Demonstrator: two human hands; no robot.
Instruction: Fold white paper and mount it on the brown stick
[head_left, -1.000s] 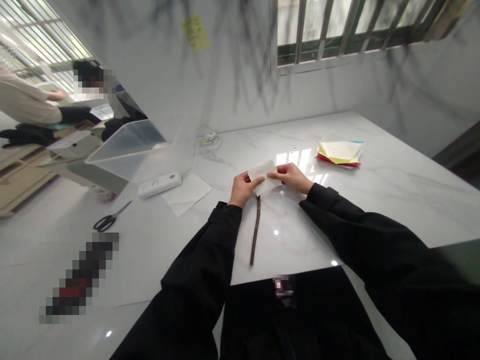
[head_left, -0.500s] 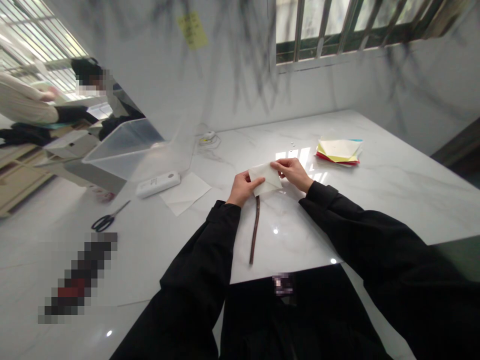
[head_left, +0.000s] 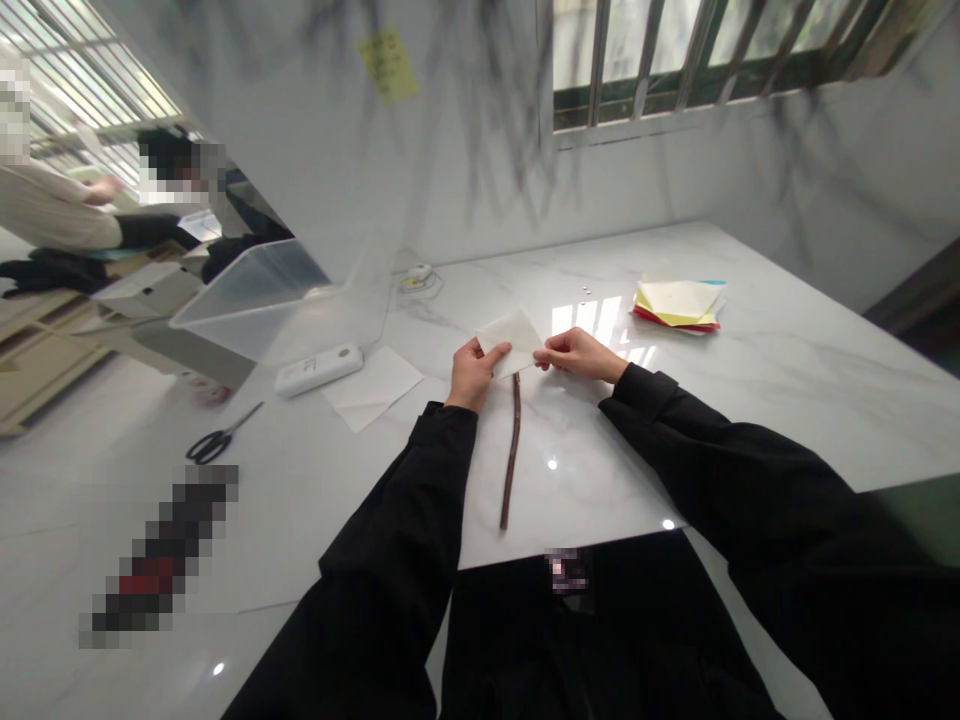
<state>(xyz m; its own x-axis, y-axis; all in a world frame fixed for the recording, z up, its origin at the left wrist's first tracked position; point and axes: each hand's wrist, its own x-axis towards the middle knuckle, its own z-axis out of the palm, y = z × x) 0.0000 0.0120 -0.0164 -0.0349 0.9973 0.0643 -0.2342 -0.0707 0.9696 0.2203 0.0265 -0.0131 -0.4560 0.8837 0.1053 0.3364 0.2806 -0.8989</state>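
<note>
Both my hands hold a small folded sheet of white paper (head_left: pixel 512 337) just above the white marble table (head_left: pixel 750 400). My left hand (head_left: pixel 471 374) pinches its left lower edge with thumb on top. My right hand (head_left: pixel 577 353) pinches its right corner with closed fingers. A thin dark brown stick (head_left: pixel 511 452) lies on the table right below the paper, running toward me between my black sleeves.
A flat white sheet (head_left: pixel 373 385), a white remote-like device (head_left: pixel 319 368) and black scissors (head_left: pixel 220 436) lie to the left. A clear plastic bin (head_left: pixel 259 297) stands behind them. A stack of coloured papers (head_left: pixel 679 304) lies at the right. Other people sit far left.
The paper has turned and shifted slightly left and up; my left hand moved with it, and my right hand now grips its right corner lower down.
</note>
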